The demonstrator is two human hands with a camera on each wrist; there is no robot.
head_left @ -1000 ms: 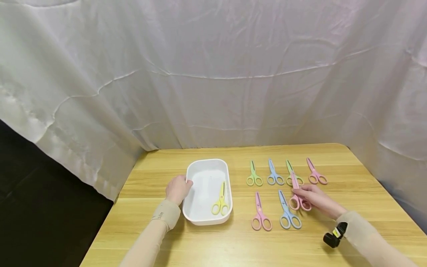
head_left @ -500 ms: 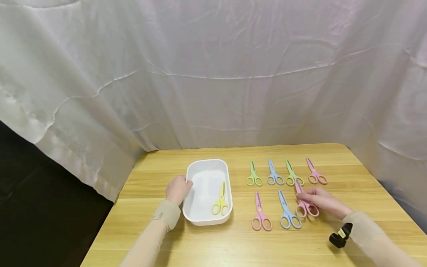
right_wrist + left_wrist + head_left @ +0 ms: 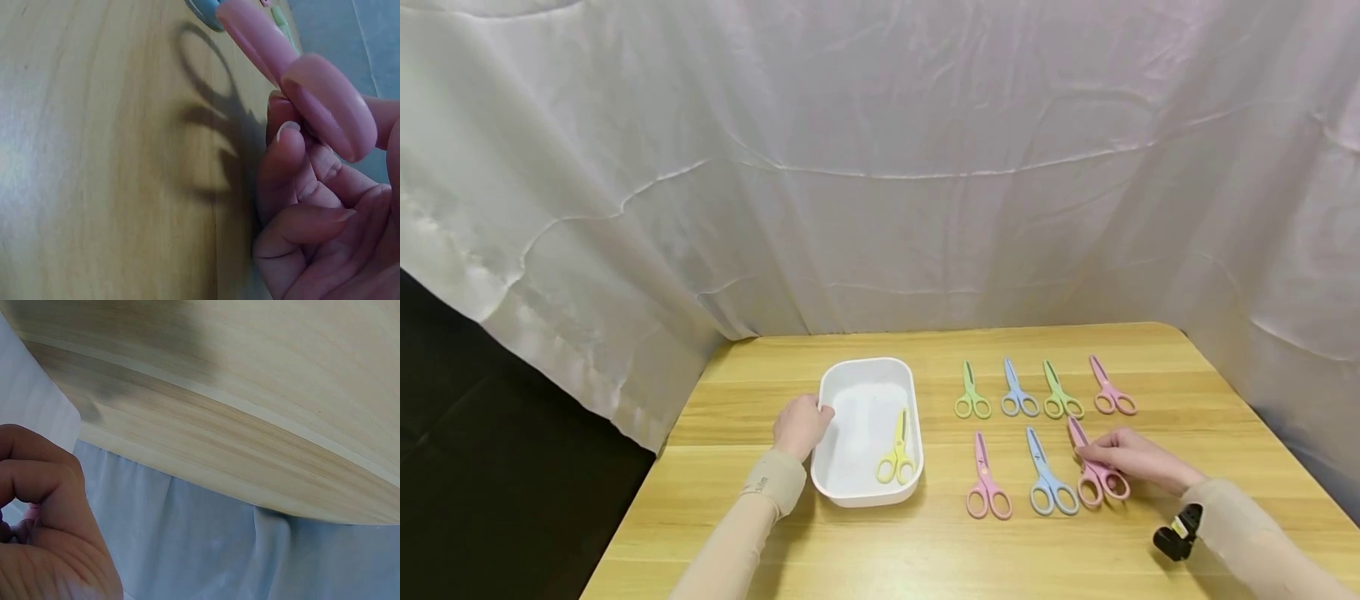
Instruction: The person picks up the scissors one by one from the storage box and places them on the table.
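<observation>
My left hand [image 3: 801, 427] grips the left rim of a white rectangular tray [image 3: 842, 500], thumb over the edge. In the left wrist view its curled fingers [image 3: 37, 478] meet the tray wall [image 3: 37, 387]. Inside the tray, at its right side, lies a pair of yellow scissors [image 3: 897, 450]. My right hand [image 3: 1138, 460] pinches a pair of pink scissors [image 3: 1096, 471] near the pivot, blades pointing away. The right wrist view shows its handle loops [image 3: 331, 106] raised over the wood, casting a shadow. Blue scissors [image 3: 1048, 475] lie just left of it.
Another pair of pink scissors [image 3: 985, 479] lies in the front row. Behind, in a back row, are green scissors [image 3: 970, 393], blue scissors [image 3: 1017, 392], more green scissors [image 3: 1060, 393] and pink scissors [image 3: 1108, 387]. A grey curtain [image 3: 925, 208] hangs behind the wooden table [image 3: 880, 558].
My right hand has brought the pink scissors toward me and slightly right, from over the back green scissors to beside the front blue pair. The left hand and tray have stayed put.
</observation>
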